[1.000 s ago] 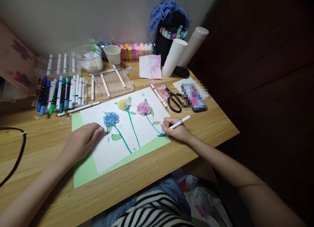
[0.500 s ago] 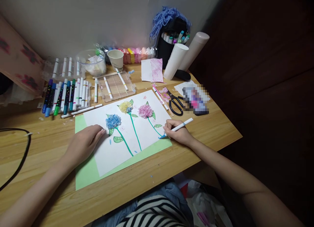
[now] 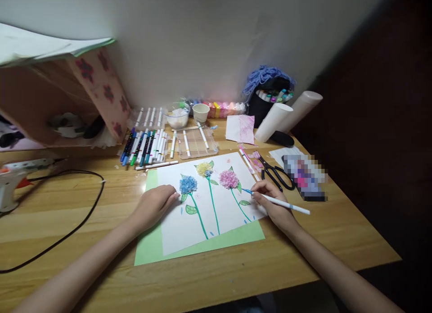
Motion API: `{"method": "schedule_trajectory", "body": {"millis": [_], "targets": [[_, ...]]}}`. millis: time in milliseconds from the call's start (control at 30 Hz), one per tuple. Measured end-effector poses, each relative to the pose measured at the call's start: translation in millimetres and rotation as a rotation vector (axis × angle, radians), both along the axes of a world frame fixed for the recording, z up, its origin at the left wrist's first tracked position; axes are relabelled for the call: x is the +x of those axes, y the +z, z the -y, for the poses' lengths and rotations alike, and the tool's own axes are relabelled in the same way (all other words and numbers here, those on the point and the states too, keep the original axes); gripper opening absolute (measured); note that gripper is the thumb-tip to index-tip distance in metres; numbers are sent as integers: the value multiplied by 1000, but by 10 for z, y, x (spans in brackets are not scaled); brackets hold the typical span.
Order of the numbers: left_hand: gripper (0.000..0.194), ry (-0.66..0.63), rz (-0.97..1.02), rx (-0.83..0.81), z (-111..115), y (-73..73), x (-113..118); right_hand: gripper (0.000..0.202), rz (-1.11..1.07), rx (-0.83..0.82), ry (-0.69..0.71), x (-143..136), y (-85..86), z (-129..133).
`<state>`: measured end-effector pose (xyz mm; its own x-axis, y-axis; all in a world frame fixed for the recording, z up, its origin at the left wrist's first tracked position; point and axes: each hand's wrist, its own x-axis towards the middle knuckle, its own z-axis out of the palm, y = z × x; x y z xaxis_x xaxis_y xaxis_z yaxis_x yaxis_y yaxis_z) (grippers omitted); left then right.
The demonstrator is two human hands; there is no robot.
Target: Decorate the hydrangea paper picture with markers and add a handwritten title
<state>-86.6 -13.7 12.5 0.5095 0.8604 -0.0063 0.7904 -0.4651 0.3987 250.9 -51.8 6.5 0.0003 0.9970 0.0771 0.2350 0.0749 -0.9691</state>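
My right hand point(image 3: 274, 204) grips a white marker point(image 3: 290, 206) with a blue tip, its barrel slanting down to the right. The tip is beside the pink flower point(image 3: 228, 179), near its leaf; I cannot tell whether it touches the paper. My left hand point(image 3: 155, 206) lies on the left edge of the white drawing sheet point(image 3: 175, 227), fingers resting flat near the textured blue flower point(image 3: 188, 184). A yellow flower point(image 3: 204, 170) stands drawn between the other two, all with green stems. Small blue marks dot the sheet, and a light green sheet point(image 3: 148, 252) lies under it.
Behind the sheet are several markers point(image 3: 145, 146), a clear plastic case point(image 3: 195, 144), a paper cup point(image 3: 201, 113) and a bowl point(image 3: 177, 118). Black-handled scissors point(image 3: 276, 174) and a blurred phone-like thing point(image 3: 305, 180) lie right. A glue gun point(image 3: 20, 178) with a black cord sits left.
My right hand has lifted the marker from the sheet's lower right up toward the pink flower. More blue marks show at the lower right. The view has swung left, revealing the glue gun.
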Motion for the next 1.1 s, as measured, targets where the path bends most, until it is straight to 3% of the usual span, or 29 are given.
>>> {"method": "schedule_trajectory", "body": {"millis": [167, 300, 533, 1100], "targets": [[37, -18, 23, 31, 36, 25, -3, 18, 86, -63, 207, -279, 108, -81], [37, -28, 18, 52, 42, 9, -10, 12, 215, -121, 338, -564, 83, -161], [36, -61, 19, 72, 33, -34, -28, 7, 270, -33, 236, -850, -49, -232], [40, -73, 40, 58, 18, -23, -21, 8, 303, 4, 193, -843, -68, -233]]}}
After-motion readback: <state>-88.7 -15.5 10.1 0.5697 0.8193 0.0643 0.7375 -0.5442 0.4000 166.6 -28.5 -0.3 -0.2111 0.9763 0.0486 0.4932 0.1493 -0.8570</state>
